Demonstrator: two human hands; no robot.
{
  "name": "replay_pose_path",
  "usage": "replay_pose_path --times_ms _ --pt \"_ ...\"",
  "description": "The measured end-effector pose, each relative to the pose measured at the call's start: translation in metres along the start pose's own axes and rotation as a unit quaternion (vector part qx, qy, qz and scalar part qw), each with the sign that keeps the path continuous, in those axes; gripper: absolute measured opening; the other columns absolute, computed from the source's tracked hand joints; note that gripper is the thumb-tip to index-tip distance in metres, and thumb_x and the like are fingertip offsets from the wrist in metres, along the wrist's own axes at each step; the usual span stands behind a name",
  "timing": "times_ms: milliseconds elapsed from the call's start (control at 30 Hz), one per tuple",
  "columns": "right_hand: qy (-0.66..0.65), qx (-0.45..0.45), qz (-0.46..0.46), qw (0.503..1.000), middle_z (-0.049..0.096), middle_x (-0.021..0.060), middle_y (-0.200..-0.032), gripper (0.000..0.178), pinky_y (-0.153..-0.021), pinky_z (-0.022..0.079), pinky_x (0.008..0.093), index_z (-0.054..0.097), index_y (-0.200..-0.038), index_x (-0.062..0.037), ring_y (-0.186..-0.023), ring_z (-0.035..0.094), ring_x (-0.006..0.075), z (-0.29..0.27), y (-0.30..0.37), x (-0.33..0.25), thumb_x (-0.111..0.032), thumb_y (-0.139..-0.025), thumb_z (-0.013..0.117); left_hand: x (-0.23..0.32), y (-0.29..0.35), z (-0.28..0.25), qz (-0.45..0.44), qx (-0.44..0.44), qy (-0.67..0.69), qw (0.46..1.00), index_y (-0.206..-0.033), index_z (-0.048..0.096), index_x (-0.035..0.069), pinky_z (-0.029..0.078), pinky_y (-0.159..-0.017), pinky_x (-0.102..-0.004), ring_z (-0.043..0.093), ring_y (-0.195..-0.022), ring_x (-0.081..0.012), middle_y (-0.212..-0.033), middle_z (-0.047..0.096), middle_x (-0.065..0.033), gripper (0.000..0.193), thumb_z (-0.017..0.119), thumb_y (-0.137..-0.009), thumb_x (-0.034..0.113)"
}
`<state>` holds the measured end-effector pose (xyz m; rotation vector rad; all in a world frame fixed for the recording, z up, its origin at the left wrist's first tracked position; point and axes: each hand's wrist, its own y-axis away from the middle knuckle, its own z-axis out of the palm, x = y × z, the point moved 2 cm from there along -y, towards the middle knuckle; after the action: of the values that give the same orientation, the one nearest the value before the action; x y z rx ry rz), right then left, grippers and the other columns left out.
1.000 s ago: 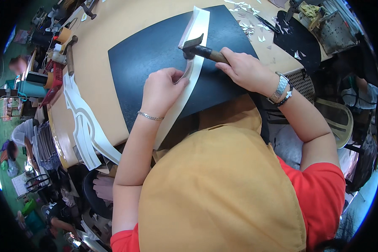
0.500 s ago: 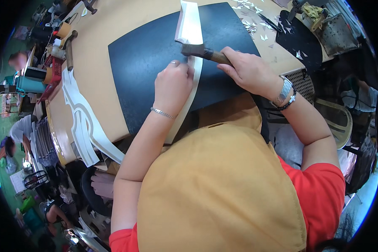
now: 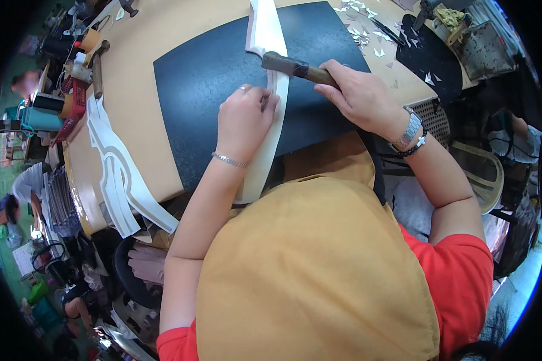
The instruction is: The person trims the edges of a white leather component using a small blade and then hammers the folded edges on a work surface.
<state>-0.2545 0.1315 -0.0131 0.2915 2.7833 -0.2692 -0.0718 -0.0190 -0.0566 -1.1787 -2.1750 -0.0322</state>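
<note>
A long white strip, apparently leather with a darker pinkish edge, lies lengthwise over the dark mat and hangs over the table's near edge. My left hand is closed, its fingertips pinching the strip's left edge. In my right hand is a hammer, gripped by its wooden handle. The hammer head is over the strip just beyond my left fingers; whether it touches cannot be made out.
More white cut pieces lie on the table's left side, below a second hammer. Small triangular scraps are scattered at the far right, near a black pen-like tool. A red basket stands at the left edge.
My left hand has shifted slightly toward me along the strip. The strip has turned a little, showing more of its white face near me. The hammer has moved slightly right and away from me.
</note>
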Motion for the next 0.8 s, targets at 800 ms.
replay_pose_path --times_ms 800 --pt "-0.016 -0.114 0.049 0.992 0.069 0.0208 -0.088 0.033 -0.070 0.054 0.0540 0.050 -0.105 -0.0047 -0.081 0.068 0.0449 0.002 0.002 -0.006 -0.037 -0.107 0.056 -0.003 0.004 -0.011 0.011 -0.033 -0.020 0.999 -0.097 0.080 0.006 0.057 -0.071 -0.0374 0.072 -0.077 -0.0300 -0.086 0.072 -0.0108 0.016 0.079 -0.089 0.020"
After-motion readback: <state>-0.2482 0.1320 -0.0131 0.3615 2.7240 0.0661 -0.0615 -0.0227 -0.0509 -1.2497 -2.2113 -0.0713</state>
